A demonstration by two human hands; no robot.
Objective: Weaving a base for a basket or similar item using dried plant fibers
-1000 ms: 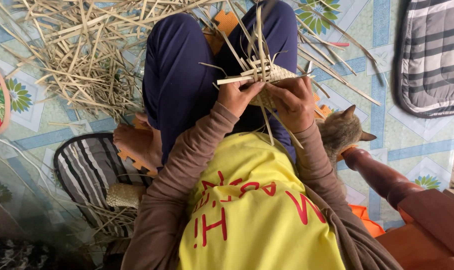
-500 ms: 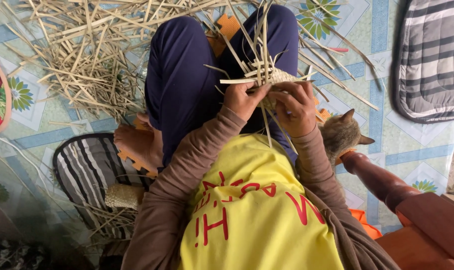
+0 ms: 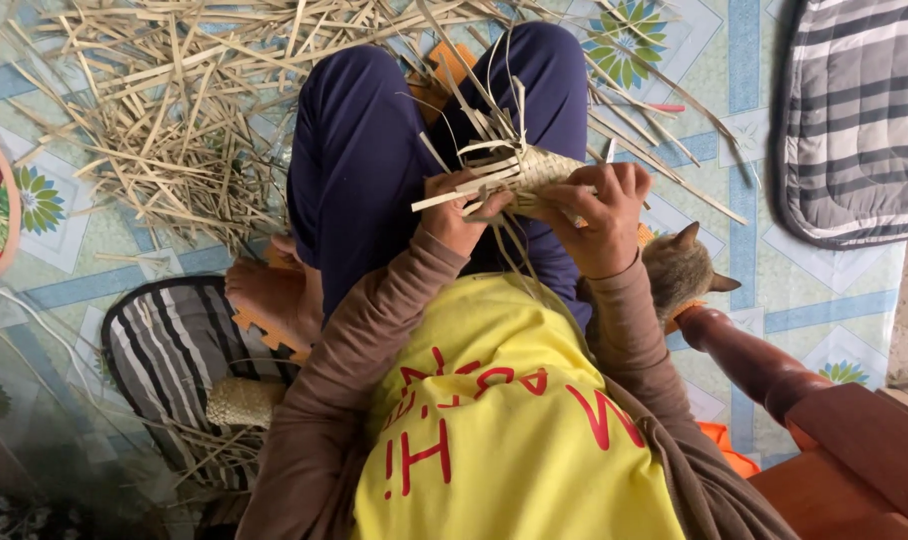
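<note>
Here, both hands are gripping a half-woven straw piece [image 3: 529, 172] over the lap: left hand [image 3: 459, 215] pinching loose strips, right hand [image 3: 599, 215] curling around it. Loose straw [image 3: 174, 120] is crowding the floor mat's [image 3: 774, 300] top-left corner; a cat [image 3: 679, 268] is sitting just beside the right forearm.

— How are the arms set?
— Both are bent at the elbow in brown sleeves, forearms reaching forward over the lap.
— And the left hand [image 3: 456, 212]?
— Fingers curled shut, pinching, knuckles up.
— The right hand [image 3: 599, 215]?
— Just beside it, fingers wrapped closed, wrist slightly cocked.
</note>
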